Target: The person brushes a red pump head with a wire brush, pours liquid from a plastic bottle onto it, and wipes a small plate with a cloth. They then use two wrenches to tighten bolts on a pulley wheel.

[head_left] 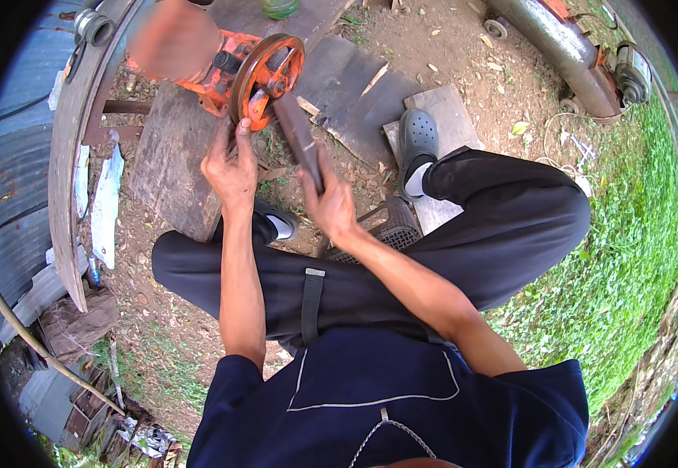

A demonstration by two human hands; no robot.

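Note:
An orange engine-like machine (212, 92) carries a spoked orange pulley wheel (295, 61) with a dark rim, at the upper left. My left hand (232, 168) is closed at the wheel's lower edge, thumb and fingers against the rim; whether a small part is also pinched there I cannot tell. In my right hand (331, 204) is a thick, flat-sided dark brown bar (295, 132), its fingers wrapped round the near end. The bar slants up to the left, and its far end is at the wheel's lower right, close to the hub. Whether it touches the wheel is unclear.
Worn boards (171, 160) and a dark sheet (346, 78) lie under and beside the machine. My shoe (419, 136) rests on a plank at the right. A large metal cylinder (561, 47) lies at the upper right. Corrugated metal sheeting (23, 156) lines the left.

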